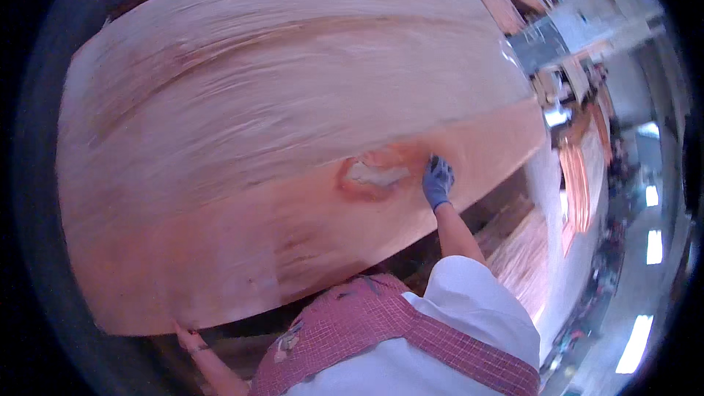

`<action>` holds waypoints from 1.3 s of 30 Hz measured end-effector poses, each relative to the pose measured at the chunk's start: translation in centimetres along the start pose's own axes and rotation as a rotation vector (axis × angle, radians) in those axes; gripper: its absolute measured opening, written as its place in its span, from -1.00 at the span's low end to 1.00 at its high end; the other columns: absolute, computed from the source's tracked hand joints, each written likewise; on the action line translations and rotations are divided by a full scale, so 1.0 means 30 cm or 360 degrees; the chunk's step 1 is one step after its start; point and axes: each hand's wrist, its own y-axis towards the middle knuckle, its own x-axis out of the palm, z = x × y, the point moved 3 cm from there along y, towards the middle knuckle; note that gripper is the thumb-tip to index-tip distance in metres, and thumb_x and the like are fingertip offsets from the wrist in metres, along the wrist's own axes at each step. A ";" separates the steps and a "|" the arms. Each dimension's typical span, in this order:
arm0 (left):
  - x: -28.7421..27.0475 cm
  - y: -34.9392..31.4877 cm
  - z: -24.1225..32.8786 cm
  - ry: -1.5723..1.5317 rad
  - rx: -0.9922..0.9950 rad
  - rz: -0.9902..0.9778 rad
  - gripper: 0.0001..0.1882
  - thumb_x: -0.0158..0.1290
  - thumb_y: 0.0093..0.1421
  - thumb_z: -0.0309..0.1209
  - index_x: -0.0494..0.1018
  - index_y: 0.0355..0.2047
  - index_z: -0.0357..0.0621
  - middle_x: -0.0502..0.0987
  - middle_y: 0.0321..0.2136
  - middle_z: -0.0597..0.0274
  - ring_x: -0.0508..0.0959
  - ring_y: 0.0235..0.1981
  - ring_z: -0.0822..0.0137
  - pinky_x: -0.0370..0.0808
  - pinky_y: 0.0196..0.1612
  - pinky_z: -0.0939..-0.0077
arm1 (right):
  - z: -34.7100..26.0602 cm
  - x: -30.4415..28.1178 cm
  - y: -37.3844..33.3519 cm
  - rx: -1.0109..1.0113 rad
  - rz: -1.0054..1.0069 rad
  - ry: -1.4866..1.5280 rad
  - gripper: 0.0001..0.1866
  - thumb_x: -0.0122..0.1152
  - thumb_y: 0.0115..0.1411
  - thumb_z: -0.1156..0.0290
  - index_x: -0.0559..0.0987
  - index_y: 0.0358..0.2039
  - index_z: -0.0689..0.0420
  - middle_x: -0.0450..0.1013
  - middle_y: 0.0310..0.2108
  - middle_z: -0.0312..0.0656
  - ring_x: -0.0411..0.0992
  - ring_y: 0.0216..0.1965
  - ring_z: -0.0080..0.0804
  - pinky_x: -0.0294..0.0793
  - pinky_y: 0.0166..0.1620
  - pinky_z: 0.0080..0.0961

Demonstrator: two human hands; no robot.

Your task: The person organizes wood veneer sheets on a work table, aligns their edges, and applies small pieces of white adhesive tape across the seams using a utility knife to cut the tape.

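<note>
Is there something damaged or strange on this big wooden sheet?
Yes. The large thin pale wood veneer sheet has a ragged reddish-edged hole near its front edge, beside the right hand in a blue glove. The left hand is at the lower edge.

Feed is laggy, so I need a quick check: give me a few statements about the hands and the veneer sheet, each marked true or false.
1. The right hand wears a blue glove. True.
2. The right hand rests beside a pale patch on the veneer sheet. True.
3. The left hand is also gloved. False: it is bare.
4. The left hand is at the sheet's far edge. False: it is at the near lower edge.
5. The sheet is folded in half. False: it lies spread out.
</note>
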 end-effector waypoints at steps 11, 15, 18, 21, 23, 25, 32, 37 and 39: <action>0.939 -0.603 -0.231 0.2230 0.2629 -0.0480 -0.21 0.00 0.17 0.01 0.02 0.32 0.00 -0.07 0.36 0.05 -0.10 0.38 0.04 -0.15 0.32 -0.09 | 0.189 0.080 -0.024 0.0186 -0.0047 -0.0144 -0.48 0.10 0.14 0.29 0.34 0.15 -0.01 0.20 0.24 -0.13 0.11 0.27 -0.06 0.05 0.22 0.02; 1.055 -0.652 -0.163 0.2212 0.2556 -0.0454 -0.21 0.01 0.15 0.04 0.04 0.32 0.10 -0.06 0.36 0.10 -0.07 0.37 0.02 -0.20 0.31 -0.16 | 0.093 0.036 -0.024 -0.0098 0.0253 -0.0149 -0.51 0.12 0.12 0.28 0.39 0.10 0.03 0.27 0.19 -0.13 0.18 0.22 -0.06 0.08 0.21 0.01; 1.058 -0.624 -0.169 0.2305 0.2520 -0.0387 -0.23 0.00 0.14 0.06 0.07 0.31 0.13 -0.04 0.36 0.11 -0.05 0.36 0.03 -0.18 0.30 -0.16 | 0.083 0.099 -0.010 -0.0062 0.0217 0.0057 -0.52 0.12 0.12 0.29 0.41 0.09 0.01 0.29 0.17 -0.13 0.18 0.21 -0.06 0.07 0.21 0.00; 1.059 -0.609 -0.175 0.2318 0.2462 -0.0399 -0.22 -0.02 0.14 0.09 0.06 0.32 0.13 -0.02 0.36 0.12 -0.04 0.36 0.05 -0.15 0.30 -0.14 | 0.066 0.074 -0.002 -0.0085 0.0227 0.0119 -0.50 0.12 0.10 0.29 0.40 0.10 -0.01 0.30 0.16 -0.13 0.18 0.22 -0.07 0.07 0.21 -0.01; 1.057 -0.602 -0.165 0.2432 0.2374 -0.0413 -0.20 -0.04 0.14 0.12 0.04 0.33 0.14 -0.02 0.36 0.13 -0.03 0.36 0.07 -0.15 0.30 -0.12 | 0.086 0.093 -0.013 -0.0058 0.0131 0.0040 -0.49 0.13 0.10 0.30 0.40 0.11 -0.01 0.28 0.18 -0.13 0.16 0.23 -0.06 0.08 0.21 0.00; 1.119 -0.677 -0.102 0.2405 0.2214 -0.0550 -0.18 -0.05 0.14 0.16 0.04 0.33 0.13 -0.01 0.36 0.16 -0.03 0.36 0.08 -0.15 0.30 -0.10 | 0.134 0.106 -0.023 -0.0004 0.0036 -0.0061 -0.48 0.13 0.09 0.30 0.39 0.11 -0.01 0.27 0.19 -0.13 0.16 0.23 -0.06 0.08 0.21 0.00; 1.154 -0.818 -0.224 0.1871 0.2995 -0.1357 -0.19 0.06 0.05 0.14 0.15 0.28 0.21 -0.03 0.36 0.21 -0.11 0.38 0.02 -0.27 0.32 -0.23 | 0.037 0.038 -0.095 0.0064 0.0164 -0.0241 -0.48 0.10 0.14 0.29 0.35 0.14 0.01 0.24 0.22 -0.10 0.15 0.25 -0.04 0.09 0.20 0.00; 1.232 -0.944 -0.235 0.2168 0.2599 -0.1833 -0.15 0.14 -0.05 0.10 0.16 0.27 0.27 -0.03 0.36 0.24 -0.14 0.39 0.00 -0.35 0.30 -0.34 | 0.094 0.106 -0.054 0.0230 0.0090 -0.0094 -0.49 0.07 0.16 0.21 0.35 0.14 0.02 0.31 0.16 -0.12 0.21 0.21 -0.12 0.13 0.20 -0.02; 1.238 -0.943 -0.230 0.2176 0.2598 -0.1814 -0.15 0.13 -0.03 0.11 0.15 0.28 0.26 -0.05 0.37 0.23 -0.16 0.39 -0.02 -0.34 0.30 -0.35 | 0.065 0.092 -0.036 0.0238 0.0013 -0.0074 -0.48 0.08 0.15 0.22 0.35 0.14 0.01 0.33 0.14 -0.13 0.23 0.20 -0.14 0.12 0.20 -0.03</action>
